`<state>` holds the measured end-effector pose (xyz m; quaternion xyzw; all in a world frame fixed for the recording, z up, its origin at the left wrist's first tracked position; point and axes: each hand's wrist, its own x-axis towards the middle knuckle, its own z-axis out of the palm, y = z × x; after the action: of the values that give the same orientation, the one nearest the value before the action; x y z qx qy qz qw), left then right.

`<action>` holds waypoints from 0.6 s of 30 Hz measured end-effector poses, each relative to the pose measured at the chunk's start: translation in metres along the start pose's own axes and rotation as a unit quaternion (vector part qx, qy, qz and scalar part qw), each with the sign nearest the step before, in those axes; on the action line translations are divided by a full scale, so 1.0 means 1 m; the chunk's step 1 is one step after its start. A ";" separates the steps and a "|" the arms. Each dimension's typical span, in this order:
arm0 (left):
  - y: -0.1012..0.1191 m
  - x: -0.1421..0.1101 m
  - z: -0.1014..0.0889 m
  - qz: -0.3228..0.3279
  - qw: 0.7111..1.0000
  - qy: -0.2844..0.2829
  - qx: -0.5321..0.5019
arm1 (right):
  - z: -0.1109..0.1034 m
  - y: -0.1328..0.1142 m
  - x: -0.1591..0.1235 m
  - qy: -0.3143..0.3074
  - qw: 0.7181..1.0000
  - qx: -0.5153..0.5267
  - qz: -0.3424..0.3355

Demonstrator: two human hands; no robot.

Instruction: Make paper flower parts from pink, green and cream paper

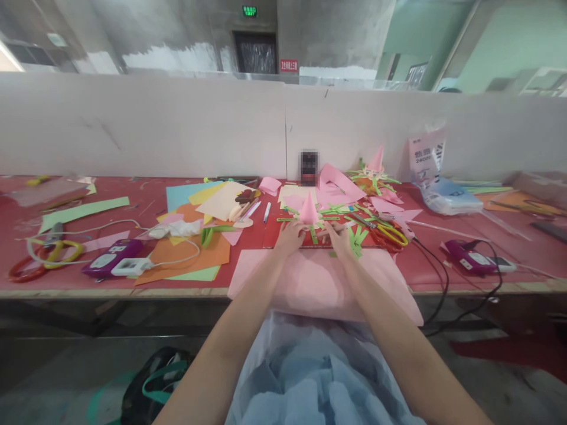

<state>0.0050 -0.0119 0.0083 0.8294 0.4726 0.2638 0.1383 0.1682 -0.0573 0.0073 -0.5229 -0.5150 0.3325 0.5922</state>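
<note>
Both of my hands reach forward over a large pink paper sheet (319, 283) that hangs over the table's front edge. My left hand (289, 237) rests with its fingers bent at the base of a small upright pink paper cone (309, 209). Just to the cone's right is my right hand (340, 236), its fingers curled among green paper strips (357, 239). What the fingers of either hand pinch is too small to make out. Under the cone lies a dark red mat (283, 236).
The red table (425, 271) is strewn with coloured paper. Scissors with orange and yellow handles (390, 233) lie right of my hands, and another pair (48, 254) at far left. Purple glue guns (110, 260) (469, 257) with cables sit either side. A grey partition (177, 127) backs the table.
</note>
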 end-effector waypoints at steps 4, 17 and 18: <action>-0.001 0.001 0.000 -0.006 1.000 0.002 -0.013 | -0.001 0.000 0.000 -0.009 1.000 -0.010 0.003; -0.003 0.005 0.003 0.091 0.995 -0.004 -0.047 | -0.003 0.006 0.001 0.032 0.998 -0.061 0.015; -0.003 0.005 0.004 0.089 0.995 -0.004 -0.049 | -0.003 0.006 0.001 0.032 0.997 -0.067 0.018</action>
<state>0.0069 -0.0060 0.0051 0.8616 0.3826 0.2945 0.1567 0.1718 -0.0560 0.0020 -0.5809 -0.5074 0.2909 0.5661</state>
